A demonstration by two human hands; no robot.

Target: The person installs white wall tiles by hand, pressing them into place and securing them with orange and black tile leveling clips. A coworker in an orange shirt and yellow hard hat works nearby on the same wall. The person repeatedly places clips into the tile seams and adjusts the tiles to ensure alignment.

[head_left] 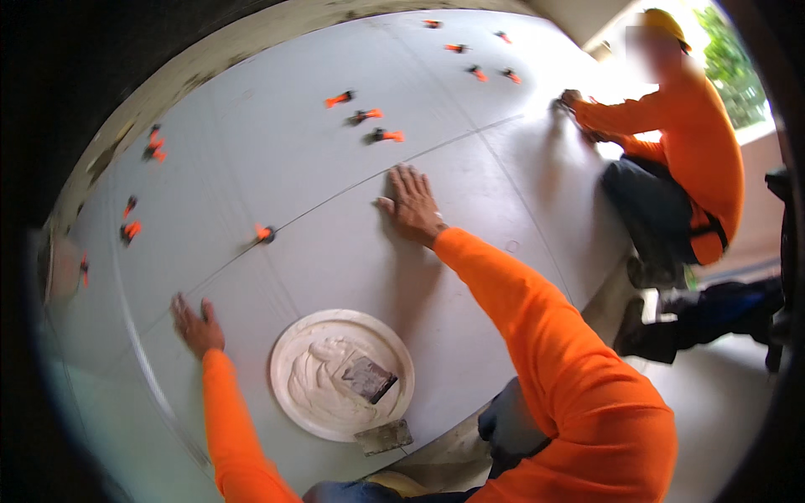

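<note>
My left hand (pixel 199 327) rests with fingers extended on the grey tiled surface (pixel 210 184), beside a thin joint line. Further forward and to the right, my right hand (pixel 409 201) lies flat, fingers spread, by the same joint. An orange-and-black tile spacer (pixel 265 234) sits on that line between my hands. Below them is a round white pan (pixel 312 423) of creamy paste, with a dark flat blade (pixel 369 380) in it. A metal scraper (pixel 381 440) lies at the pan's lower right edge.
Several orange-and-black spacers (pixel 386 135) dot the tiles. A wall edge (pixel 117 142) borders the far left. A co-worker in orange (pixel 696 159) squats at the upper right, hands low on the tiles. Another person's dark-clad leg (pixel 713 314) is at the right edge.
</note>
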